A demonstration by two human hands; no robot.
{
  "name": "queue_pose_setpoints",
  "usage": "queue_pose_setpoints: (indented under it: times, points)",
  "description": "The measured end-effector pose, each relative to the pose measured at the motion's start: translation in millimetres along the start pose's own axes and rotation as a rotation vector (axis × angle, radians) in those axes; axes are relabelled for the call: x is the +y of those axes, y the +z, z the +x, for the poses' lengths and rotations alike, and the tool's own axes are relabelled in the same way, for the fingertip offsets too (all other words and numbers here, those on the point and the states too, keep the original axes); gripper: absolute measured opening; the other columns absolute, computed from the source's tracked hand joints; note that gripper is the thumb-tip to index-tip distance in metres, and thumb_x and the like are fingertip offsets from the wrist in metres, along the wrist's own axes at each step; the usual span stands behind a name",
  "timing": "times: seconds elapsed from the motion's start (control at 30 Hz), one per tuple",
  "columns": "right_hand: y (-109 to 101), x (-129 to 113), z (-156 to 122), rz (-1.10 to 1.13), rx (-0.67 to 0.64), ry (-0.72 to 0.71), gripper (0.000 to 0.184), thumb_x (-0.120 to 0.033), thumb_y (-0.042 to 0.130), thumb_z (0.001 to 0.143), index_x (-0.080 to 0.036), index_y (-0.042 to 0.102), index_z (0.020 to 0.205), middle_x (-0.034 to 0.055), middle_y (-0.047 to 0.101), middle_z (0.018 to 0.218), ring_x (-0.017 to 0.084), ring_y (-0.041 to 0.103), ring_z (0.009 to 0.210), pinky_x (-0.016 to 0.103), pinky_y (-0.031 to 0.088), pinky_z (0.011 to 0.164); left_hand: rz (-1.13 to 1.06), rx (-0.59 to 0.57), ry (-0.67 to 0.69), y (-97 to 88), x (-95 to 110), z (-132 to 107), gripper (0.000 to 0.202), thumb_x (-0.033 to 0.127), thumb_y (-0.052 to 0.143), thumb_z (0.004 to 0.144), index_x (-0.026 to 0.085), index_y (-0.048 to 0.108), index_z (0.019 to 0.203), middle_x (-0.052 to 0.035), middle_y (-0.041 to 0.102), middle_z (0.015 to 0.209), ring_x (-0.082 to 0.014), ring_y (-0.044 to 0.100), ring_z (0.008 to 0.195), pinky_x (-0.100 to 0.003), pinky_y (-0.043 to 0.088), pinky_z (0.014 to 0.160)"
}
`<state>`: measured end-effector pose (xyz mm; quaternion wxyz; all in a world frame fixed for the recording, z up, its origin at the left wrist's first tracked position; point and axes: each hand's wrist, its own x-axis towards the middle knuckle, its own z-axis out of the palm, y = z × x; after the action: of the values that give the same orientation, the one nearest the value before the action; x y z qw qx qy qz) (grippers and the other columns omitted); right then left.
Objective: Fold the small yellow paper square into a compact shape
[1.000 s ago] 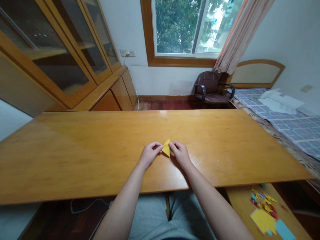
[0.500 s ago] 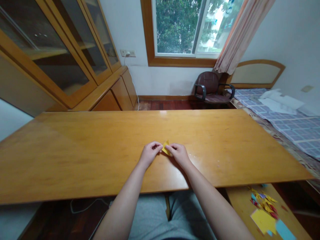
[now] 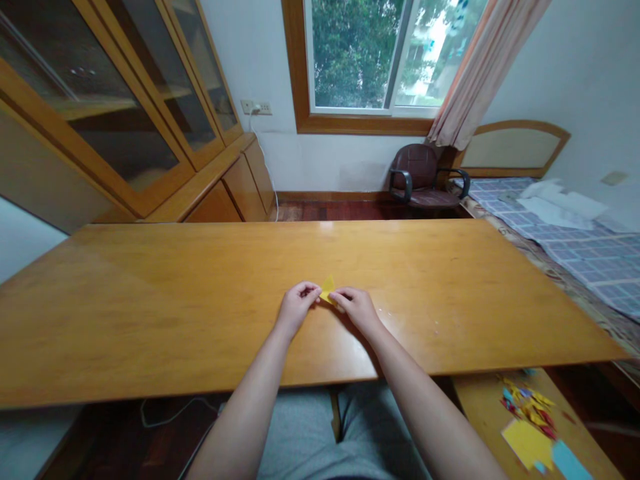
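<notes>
A small folded piece of yellow paper is pinched between both my hands just above the wooden table. My left hand grips its left side with curled fingers. My right hand grips its right side, fingers pressed together over the paper. Only a small yellow corner shows between the fingertips. Both forearms reach in from the near table edge, over my grey trousers.
A low side surface at the lower right carries a yellow sheet, a blue sheet and several small coloured paper pieces. A dark armchair stands under the window, a bed at right, glass-front cabinets at left.
The yellow paper showed as a larger upright triangle a second ago; now it is folded smaller and my fingertips have closed together over it. The hands stayed in place.
</notes>
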<state>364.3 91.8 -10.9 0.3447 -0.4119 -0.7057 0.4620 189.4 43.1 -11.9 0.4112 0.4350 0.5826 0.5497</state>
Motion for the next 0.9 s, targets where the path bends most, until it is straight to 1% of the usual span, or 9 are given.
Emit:
queue_pose_setpoints:
  times: [0.07, 0.37, 0.43, 0.5, 0.57, 0.6, 0.67, 0.77, 0.9]
  points:
    - [0.0, 0.5, -0.6, -0.017, -0.009, -0.009, 0.027, -0.040, 0.061, 0.085, -0.018, 0.076, 0.079, 0.0045, 0.075, 0.078, 0.019, 0.066, 0.072, 0.026, 0.046, 0.069, 0.003, 0.003, 0.003, 0.4, 1.1, -0.6, 0.025, 0.039, 0.069, 0.074, 0.015, 0.066, 0.079, -0.0012, 0.064, 0.063, -0.0132, 0.057, 0.059, -0.023, 0.044, 0.056]
    - [0.8, -1.4, -3.1, -0.062, 0.044, -0.016, 0.030, -0.041, 0.058, 0.087, -0.018, 0.074, 0.076, 0.0033, 0.073, 0.073, 0.017, 0.063, 0.068, 0.024, 0.044, 0.065, 0.034, 0.017, 0.012, 0.7, 0.7, -0.6, 0.026, 0.040, 0.069, 0.075, 0.015, 0.067, 0.081, -0.0012, 0.064, 0.064, -0.0141, 0.058, 0.061, -0.023, 0.044, 0.058]
    - [-0.3, -2.4, -3.0, -0.095, 0.065, -0.019, 0.031, -0.039, 0.057, 0.089, -0.018, 0.072, 0.074, 0.0034, 0.072, 0.072, 0.016, 0.062, 0.068, 0.024, 0.043, 0.064, 0.008, 0.050, 0.012, -1.2, -1.9, 0.7, 0.028, 0.042, 0.070, 0.075, 0.015, 0.066, 0.081, -0.0011, 0.063, 0.064, -0.0138, 0.057, 0.061, -0.023, 0.044, 0.058]
    - [-1.3, -2.3, -2.8, -0.114, 0.082, -0.025, 0.032, -0.038, 0.054, 0.090, -0.018, 0.069, 0.071, 0.0038, 0.071, 0.071, 0.016, 0.062, 0.068, 0.024, 0.043, 0.065, -0.054, 0.121, 0.018, -3.5, -4.6, 2.1, 0.030, 0.044, 0.071, 0.074, 0.015, 0.065, 0.082, -0.0008, 0.063, 0.065, -0.0129, 0.056, 0.061, -0.022, 0.043, 0.057]
    - [-2.0, -1.6, -2.3, -0.106, 0.100, -0.034, 0.032, -0.038, 0.053, 0.091, -0.018, 0.067, 0.070, 0.0043, 0.070, 0.072, 0.016, 0.062, 0.069, 0.025, 0.043, 0.067, -0.112, 0.181, 0.027, -5.3, -5.9, 2.6, 0.032, 0.045, 0.071, 0.074, 0.015, 0.064, 0.083, -0.0004, 0.062, 0.066, -0.0120, 0.055, 0.060, -0.021, 0.042, 0.057]
    - [-2.2, -1.3, -2.0, -0.093, 0.111, -0.038, 0.033, -0.038, 0.052, 0.092, -0.018, 0.067, 0.071, 0.0047, 0.070, 0.072, 0.016, 0.062, 0.071, 0.025, 0.044, 0.068, -0.124, 0.192, 0.028, -5.6, -5.6, 2.5, 0.033, 0.045, 0.072, 0.074, 0.015, 0.064, 0.084, -0.0004, 0.062, 0.066, -0.0118, 0.055, 0.060, -0.021, 0.041, 0.057]
    - [-2.2, -1.2, -1.6, -0.050, 0.123, -0.048, 0.033, -0.040, 0.051, 0.093, -0.018, 0.068, 0.077, 0.0053, 0.071, 0.076, 0.017, 0.063, 0.074, 0.026, 0.045, 0.070, -0.111, 0.174, 0.020, -5.3, -3.5, 1.4, 0.034, 0.045, 0.072, 0.073, 0.015, 0.064, 0.084, -0.0004, 0.062, 0.066, -0.0120, 0.055, 0.060, -0.021, 0.042, 0.057]
    - [-1.6, -3.0, -1.4, -0.003, 0.081, -0.085, 0.029, -0.040, 0.054, 0.092, -0.018, 0.071, 0.086, 0.0059, 0.072, 0.083, 0.018, 0.065, 0.079, 0.027, 0.047, 0.075, -0.054, 0.117, 0.014, -3.3, 0.8, -0.7, 0.032, 0.044, 0.072, 0.074, 0.015, 0.064, 0.083, 0.0001, 0.062, 0.065, -0.0128, 0.056, 0.061, -0.022, 0.042, 0.058]
    - [0.0, -4.7, -1.7, -0.042, 0.020, -0.104, 0.023, -0.036, 0.057, 0.090, -0.020, 0.073, 0.084, 0.0050, 0.073, 0.085, 0.018, 0.065, 0.079, 0.027, 0.046, 0.075, 0.015, 0.050, 0.039, -1.4, 3.4, -1.0, 0.026, 0.040, 0.069, 0.076, 0.015, 0.065, 0.079, 0.0001, 0.061, 0.065, -0.0133, 0.056, 0.063, -0.023, 0.043, 0.060]
